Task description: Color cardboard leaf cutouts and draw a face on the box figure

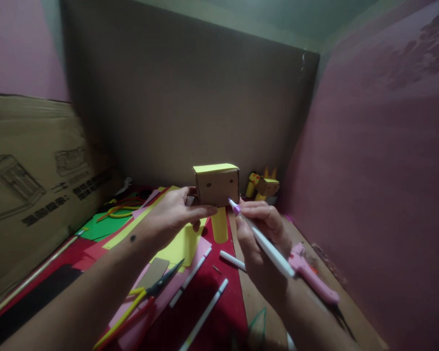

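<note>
A small cardboard box (218, 187) with a yellow top and two dark dots on its front stands in the middle of the view. My left hand (175, 209) grips its left side and lower edge, thumb in front. In my right hand (265, 234) is a white marker (272, 251) with a purple collar, its tip at the lower right of the box's front. Below the box a yellow paper tube (220, 226) stands upright.
Yellow-handled scissors (155, 288) lie on pink and yellow paper (179, 248) at the left, with white markers (204, 314) on the red surface. A pink glue gun (312, 278) lies right; a yellow-and-cardboard figure (269, 186) stands behind.
</note>
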Demonstrator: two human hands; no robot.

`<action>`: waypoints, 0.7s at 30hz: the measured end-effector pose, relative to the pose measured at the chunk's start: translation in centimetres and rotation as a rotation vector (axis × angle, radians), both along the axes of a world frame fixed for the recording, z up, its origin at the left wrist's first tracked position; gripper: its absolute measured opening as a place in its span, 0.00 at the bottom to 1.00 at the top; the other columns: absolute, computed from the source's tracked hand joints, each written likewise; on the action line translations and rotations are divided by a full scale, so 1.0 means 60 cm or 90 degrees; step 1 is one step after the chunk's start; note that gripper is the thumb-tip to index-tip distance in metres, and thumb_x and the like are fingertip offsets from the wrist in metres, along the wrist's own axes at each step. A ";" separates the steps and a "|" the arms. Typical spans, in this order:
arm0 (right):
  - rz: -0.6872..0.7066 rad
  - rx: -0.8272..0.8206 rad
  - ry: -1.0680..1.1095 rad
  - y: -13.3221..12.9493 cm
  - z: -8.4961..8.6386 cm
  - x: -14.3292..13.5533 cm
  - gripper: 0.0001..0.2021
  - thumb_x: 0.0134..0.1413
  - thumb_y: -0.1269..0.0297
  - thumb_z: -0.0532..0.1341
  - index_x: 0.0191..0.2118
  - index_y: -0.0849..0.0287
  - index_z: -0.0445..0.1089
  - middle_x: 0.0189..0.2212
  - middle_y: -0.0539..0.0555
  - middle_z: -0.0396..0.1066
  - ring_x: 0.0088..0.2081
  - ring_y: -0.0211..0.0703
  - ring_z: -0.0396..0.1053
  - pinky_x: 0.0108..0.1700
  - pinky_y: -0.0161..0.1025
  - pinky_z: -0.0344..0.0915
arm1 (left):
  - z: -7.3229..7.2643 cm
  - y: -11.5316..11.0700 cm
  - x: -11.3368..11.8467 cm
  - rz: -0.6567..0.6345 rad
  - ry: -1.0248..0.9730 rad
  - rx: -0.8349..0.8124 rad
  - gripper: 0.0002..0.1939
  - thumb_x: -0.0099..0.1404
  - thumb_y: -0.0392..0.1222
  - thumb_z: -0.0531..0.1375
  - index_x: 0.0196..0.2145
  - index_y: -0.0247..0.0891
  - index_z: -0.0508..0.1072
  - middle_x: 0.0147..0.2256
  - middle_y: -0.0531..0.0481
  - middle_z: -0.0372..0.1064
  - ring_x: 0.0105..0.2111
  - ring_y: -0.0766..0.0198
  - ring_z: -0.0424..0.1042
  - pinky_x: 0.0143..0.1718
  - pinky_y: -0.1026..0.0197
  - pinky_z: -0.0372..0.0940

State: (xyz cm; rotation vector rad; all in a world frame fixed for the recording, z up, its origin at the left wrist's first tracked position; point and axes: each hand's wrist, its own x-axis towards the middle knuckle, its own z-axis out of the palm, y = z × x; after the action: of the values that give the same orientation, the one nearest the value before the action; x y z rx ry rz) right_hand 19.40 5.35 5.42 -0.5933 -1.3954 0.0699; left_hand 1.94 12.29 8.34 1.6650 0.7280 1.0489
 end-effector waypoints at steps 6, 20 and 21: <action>0.004 0.007 -0.001 -0.002 -0.002 -0.004 0.11 0.59 0.78 0.60 0.40 0.53 0.69 0.37 0.48 0.71 0.40 0.38 0.73 0.49 0.42 0.72 | 0.004 -0.001 0.006 0.017 0.000 -0.006 0.17 0.54 0.43 0.74 0.39 0.34 0.76 0.30 0.51 0.73 0.24 0.66 0.68 0.23 0.63 0.62; -0.005 -0.015 -0.002 0.002 -0.010 -0.004 0.09 0.60 0.76 0.62 0.40 0.53 0.69 0.36 0.47 0.70 0.39 0.36 0.73 0.44 0.38 0.71 | 0.011 -0.006 0.015 0.056 -0.006 -0.036 0.21 0.50 0.40 0.74 0.40 0.34 0.76 0.30 0.51 0.74 0.24 0.66 0.69 0.21 0.63 0.62; -0.006 -0.014 0.001 0.002 -0.010 -0.005 0.09 0.59 0.76 0.62 0.40 0.53 0.69 0.36 0.47 0.70 0.40 0.36 0.73 0.45 0.38 0.71 | 0.011 -0.006 0.015 0.058 -0.004 -0.035 0.21 0.50 0.40 0.74 0.40 0.33 0.76 0.30 0.51 0.74 0.24 0.66 0.69 0.21 0.63 0.62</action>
State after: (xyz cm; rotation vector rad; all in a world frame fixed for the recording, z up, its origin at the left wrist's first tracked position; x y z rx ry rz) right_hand 19.13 5.50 4.84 -0.6185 -1.3921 0.0780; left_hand 2.86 11.91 9.00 1.5936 0.8282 1.0884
